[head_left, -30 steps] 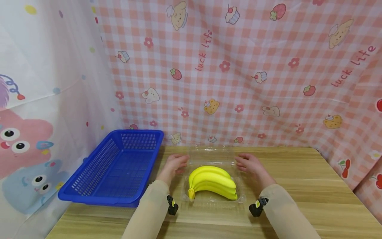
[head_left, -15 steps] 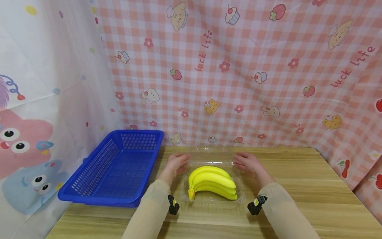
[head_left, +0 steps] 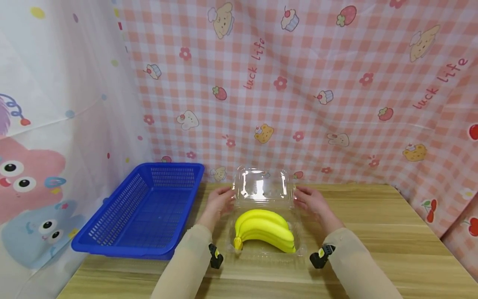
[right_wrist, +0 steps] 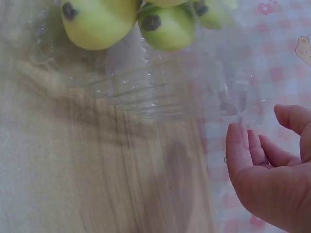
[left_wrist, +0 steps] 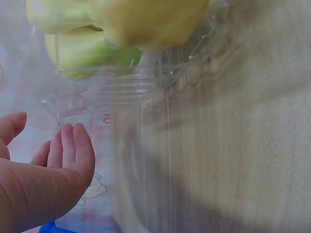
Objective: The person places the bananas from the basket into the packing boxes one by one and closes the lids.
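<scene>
A bunch of yellow bananas (head_left: 263, 230) lies in the base of a clear plastic clamshell box (head_left: 298, 245). At the back of the box its clear lid (head_left: 259, 187) stands tilted up, catching bright glare. My left hand (head_left: 218, 203) is at the lid's left edge. In the left wrist view, the fingertips (left_wrist: 77, 130) meet the plastic and the thumb stands apart. On the other side, my right hand (head_left: 311, 203) touches the lid's right edge. Its fingertips (right_wrist: 235, 128) reach the plastic in the right wrist view, thumb likewise apart.
To the left, a blue plastic basket (head_left: 173, 232) with slotted walls stands on the wooden table (head_left: 373, 232). A pink checked cloth (head_left: 317, 50) hangs behind the table, and a white patterned cloth (head_left: 89, 124) hangs at the left.
The lid has swung upward from lying low behind the bananas. Both hands have risen slightly with it, and the right hand moved in to its edge. The bananas stay in place.
</scene>
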Available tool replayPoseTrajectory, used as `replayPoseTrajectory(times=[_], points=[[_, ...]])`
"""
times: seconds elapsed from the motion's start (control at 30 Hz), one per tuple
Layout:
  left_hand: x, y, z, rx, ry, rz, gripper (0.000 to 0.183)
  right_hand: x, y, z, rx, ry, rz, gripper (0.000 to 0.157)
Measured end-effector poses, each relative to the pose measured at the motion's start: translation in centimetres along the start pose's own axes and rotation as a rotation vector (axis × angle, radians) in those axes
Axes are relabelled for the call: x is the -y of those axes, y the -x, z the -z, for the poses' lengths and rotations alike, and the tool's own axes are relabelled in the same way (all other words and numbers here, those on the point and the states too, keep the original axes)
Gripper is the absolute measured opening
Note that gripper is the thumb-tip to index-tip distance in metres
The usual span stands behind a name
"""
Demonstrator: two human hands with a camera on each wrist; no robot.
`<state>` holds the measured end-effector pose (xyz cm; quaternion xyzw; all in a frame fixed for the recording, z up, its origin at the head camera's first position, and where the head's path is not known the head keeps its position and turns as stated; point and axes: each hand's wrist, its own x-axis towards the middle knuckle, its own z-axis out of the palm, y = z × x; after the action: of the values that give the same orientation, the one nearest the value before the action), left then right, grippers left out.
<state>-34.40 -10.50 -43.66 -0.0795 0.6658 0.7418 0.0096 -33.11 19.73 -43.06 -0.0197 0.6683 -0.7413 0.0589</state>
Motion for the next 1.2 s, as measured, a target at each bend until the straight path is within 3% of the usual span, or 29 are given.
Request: replayPoseTrajectory(times=[0.37, 0.9, 1.2], points=[[-0.3, -0.1, 0.0, -0.026, 0.061, -0.145, 0.041, 0.5, 0.3, -0.3, -0.033, -0.026, 0.098, 0.047], [-0.3, 0.7, 0.2, -0.063, 0.007, -0.315, 0.031, 0.5, 0.7, -0.2, -0.093, 0.014, 0.168, 0.016], [0.1, 1.6, 0.2, -0.100, -0.071, -0.451, 0.020, 0.4, 1.4, 0.0, -0.076, 0.116, 0.222, 0.020]])
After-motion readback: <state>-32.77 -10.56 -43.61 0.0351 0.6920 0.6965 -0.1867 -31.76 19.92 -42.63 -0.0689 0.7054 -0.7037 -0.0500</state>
